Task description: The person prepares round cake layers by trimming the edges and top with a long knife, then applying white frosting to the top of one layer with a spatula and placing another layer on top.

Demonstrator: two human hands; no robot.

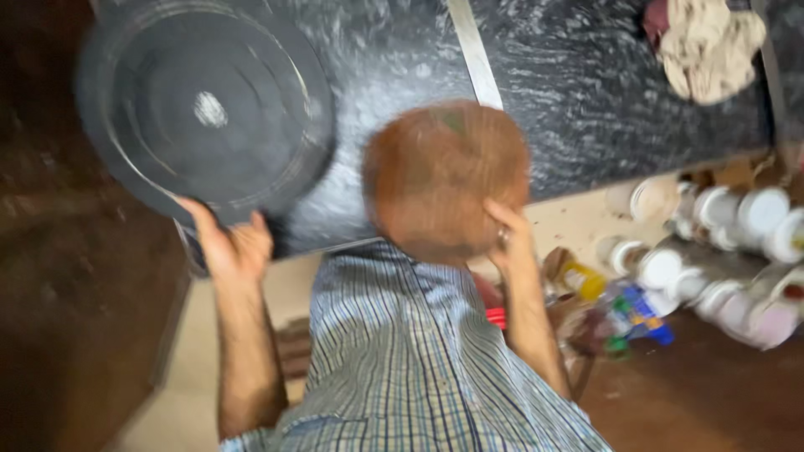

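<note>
Dark speckled countertop (586,109) with metal seam strip (473,50); crumpled beige cloth (710,46) on its far right corner, cluster of white-capped jars (737,251) and bottles (624,310) on shelf just below its right edge.

Pan (209,109) left of board (444,180)

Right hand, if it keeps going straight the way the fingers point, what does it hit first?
The right hand already grips the brown round disc, fingers pointing up-left across it. Past the disc lies only the dark speckled countertop, though blur makes depth uncertain.
</note>
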